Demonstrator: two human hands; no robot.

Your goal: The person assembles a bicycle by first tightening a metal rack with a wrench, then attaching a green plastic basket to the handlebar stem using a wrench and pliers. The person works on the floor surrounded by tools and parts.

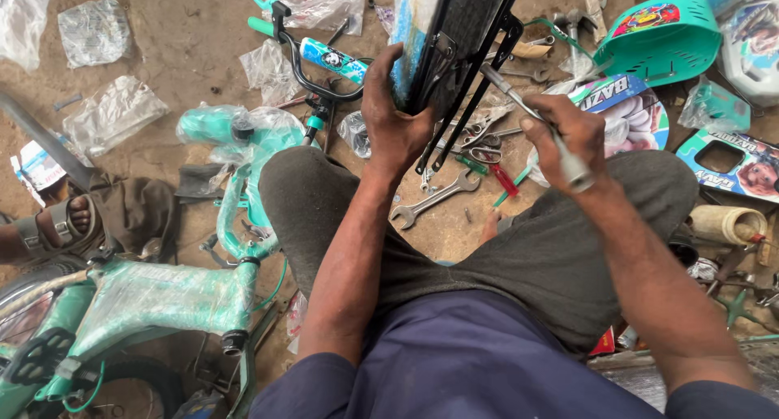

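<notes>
Item, my left hand [395, 115]: fingers wrapped tight round the lower end of a black metal bicycle rear rack with thin stays [462, 38], held upright over the dirt floor [187, 38], long axis running away from me toward the floor's far edge

Item, my right hand [572, 135]: fingers closed on a slim silver metal driver tool [535, 115]; its shaft slants up-left, tip pointing at the rack's stays, just beside them. Right hand nearer the tool's work point

Item, silver open-ended spanner [434, 198]: flat on the floor between my knees

Item, teal plastic-wrapped child's bicycle frame [162, 297]: near left floor edge
</notes>
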